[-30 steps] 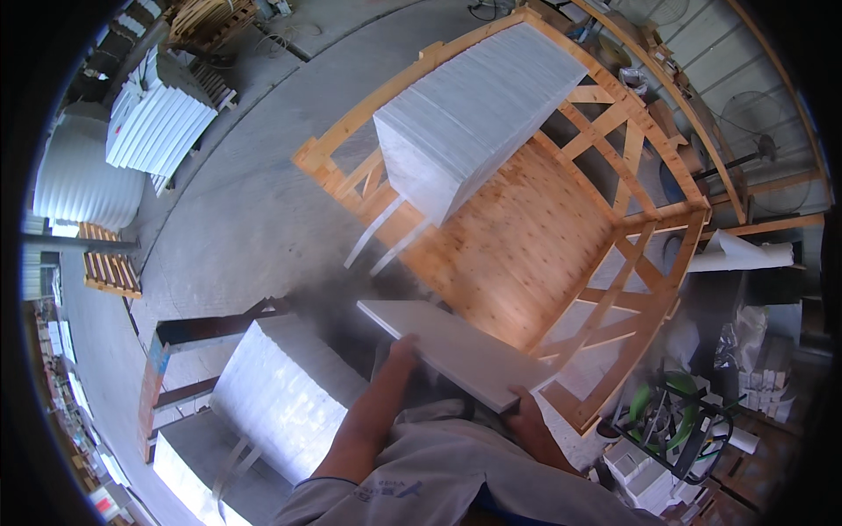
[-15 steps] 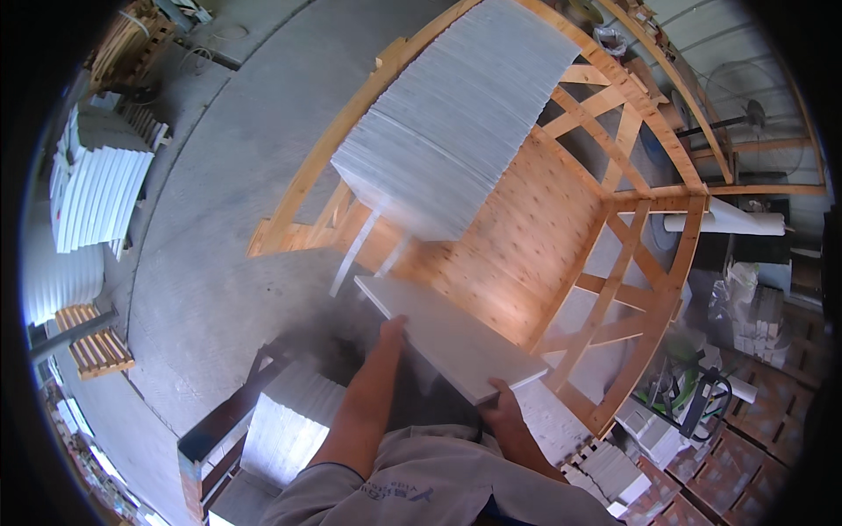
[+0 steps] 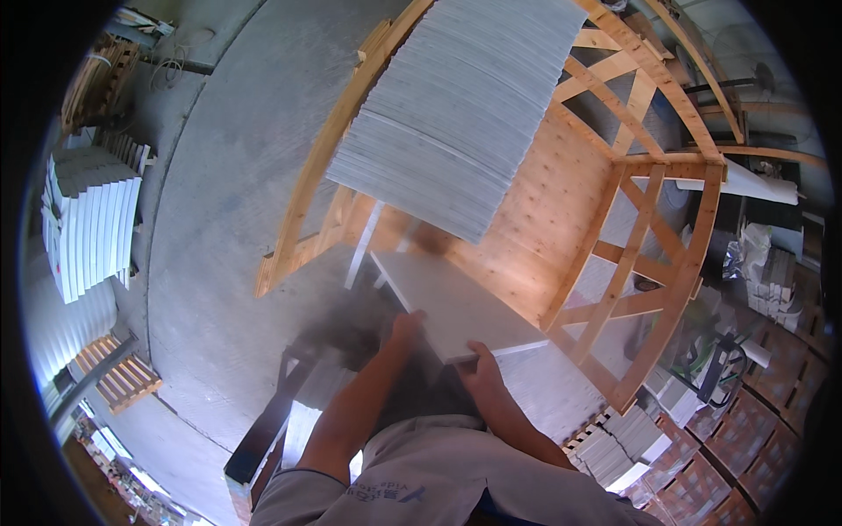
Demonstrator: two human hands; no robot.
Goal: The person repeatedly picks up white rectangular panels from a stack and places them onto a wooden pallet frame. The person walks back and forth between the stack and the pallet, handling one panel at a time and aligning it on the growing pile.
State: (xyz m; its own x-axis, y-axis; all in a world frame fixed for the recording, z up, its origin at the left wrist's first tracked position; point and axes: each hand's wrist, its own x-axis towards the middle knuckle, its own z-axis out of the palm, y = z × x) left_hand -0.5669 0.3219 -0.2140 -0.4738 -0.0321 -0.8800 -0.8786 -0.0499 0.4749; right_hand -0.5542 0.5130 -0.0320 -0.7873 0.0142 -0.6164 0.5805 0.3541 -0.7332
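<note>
A flat grey stone-like slab (image 3: 460,302) with pale edges is held in front of my body. My left hand (image 3: 407,331) grips its left edge, with the thumb by the top face and the other fingers hidden below. At the near corner, my right hand (image 3: 481,366) is closed on the slab, its thumb over the rim. The slab's far end overlaps the open near side of a wooden crate (image 3: 561,241). Inside the crate, a long row of similar slabs (image 3: 456,114) stands on edge, packed tightly together.
Diagonal timber braces (image 3: 645,254) form the crate's right side, and a long beam (image 3: 338,149) its left. Dark metal framing (image 3: 267,430) stands at my lower left. Further stacked slabs (image 3: 92,219) and a slatted pallet (image 3: 118,373) lie left; wrapped goods (image 3: 767,272) stand right.
The slab has turned slightly and sits nearer the standing row, with both hands still on it. My view has shifted, so the crate and surroundings appear displaced.
</note>
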